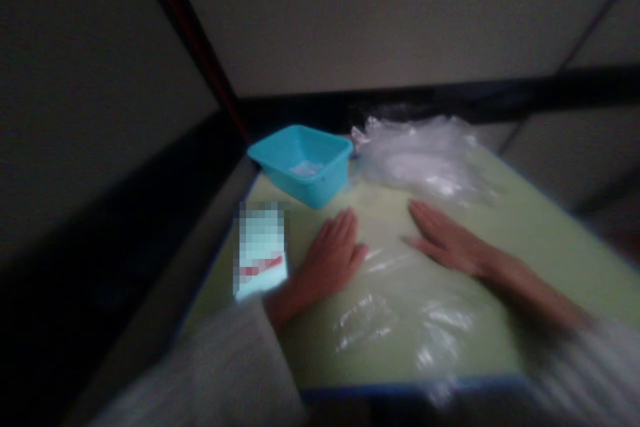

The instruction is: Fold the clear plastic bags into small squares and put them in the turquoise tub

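Observation:
My left hand [334, 255] lies flat on the pale green table [540, 233], fingers stretched out, at the left edge of a clear plastic bag [400, 313] spread in front of me. My right hand [445, 237] also rests flat and open, on the bag's far right part. Neither hand holds anything. The picture is blurred by motion.
A turquoise plastic tub [305, 163] stands at the table's far left, with something pale inside. Beside it at the back lies a heap of clear plastic bags [425, 157]. A light card or packet [260, 257] lies at the left edge. Walls enclose the table.

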### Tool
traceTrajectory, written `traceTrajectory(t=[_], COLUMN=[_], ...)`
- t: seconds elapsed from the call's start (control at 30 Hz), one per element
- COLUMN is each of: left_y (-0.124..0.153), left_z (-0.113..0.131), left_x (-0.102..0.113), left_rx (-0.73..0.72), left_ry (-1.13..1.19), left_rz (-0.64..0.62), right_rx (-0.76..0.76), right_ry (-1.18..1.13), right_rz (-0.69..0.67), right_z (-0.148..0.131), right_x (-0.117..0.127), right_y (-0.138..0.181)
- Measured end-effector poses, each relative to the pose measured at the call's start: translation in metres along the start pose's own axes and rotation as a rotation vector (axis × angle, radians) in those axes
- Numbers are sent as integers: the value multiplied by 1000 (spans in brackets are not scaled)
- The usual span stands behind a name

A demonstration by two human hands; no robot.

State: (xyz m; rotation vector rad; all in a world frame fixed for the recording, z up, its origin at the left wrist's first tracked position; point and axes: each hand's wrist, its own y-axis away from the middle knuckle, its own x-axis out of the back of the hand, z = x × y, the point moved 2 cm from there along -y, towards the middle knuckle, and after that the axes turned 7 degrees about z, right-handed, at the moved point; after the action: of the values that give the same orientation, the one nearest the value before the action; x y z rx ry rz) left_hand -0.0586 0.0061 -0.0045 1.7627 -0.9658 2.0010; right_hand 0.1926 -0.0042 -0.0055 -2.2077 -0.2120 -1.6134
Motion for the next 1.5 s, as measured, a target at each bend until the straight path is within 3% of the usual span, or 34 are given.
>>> traceTrajectory(t=[0.1,0.2,0.37,0.5,0.63,0.83,0.97,1.33,1.5], left_y=[-1,-5,-9,-5,-3,-10,-19,-23,-20], left_z=[-3,-10,-17,-4,5,-16,-21,-28,-25], left_x=[0,1,9,17,18,10,6,-5,2], left_rx=[10,31,128,71,51,230,193,250,308], left_ry=[38,115,182,158,171,61,102,281,446], left_rz=[-5,-10,97,165,137,123,110,235,332], right_rx=[-34,-3,241,393,360,317,310,324,331], right_ry=[-32,-57,-150,-190,-120,-57,-54,-44,-46], right_rz=[0,23,-21,-67,-72,-31,-21,-43,-36], right_z=[15,14,-15,-33,-40,-44,-44,-45,-45], right_x=[8,20,34,28,15,7,5,8,9], right_y=[1,-2,-6,-3,0,2,2,1,1])
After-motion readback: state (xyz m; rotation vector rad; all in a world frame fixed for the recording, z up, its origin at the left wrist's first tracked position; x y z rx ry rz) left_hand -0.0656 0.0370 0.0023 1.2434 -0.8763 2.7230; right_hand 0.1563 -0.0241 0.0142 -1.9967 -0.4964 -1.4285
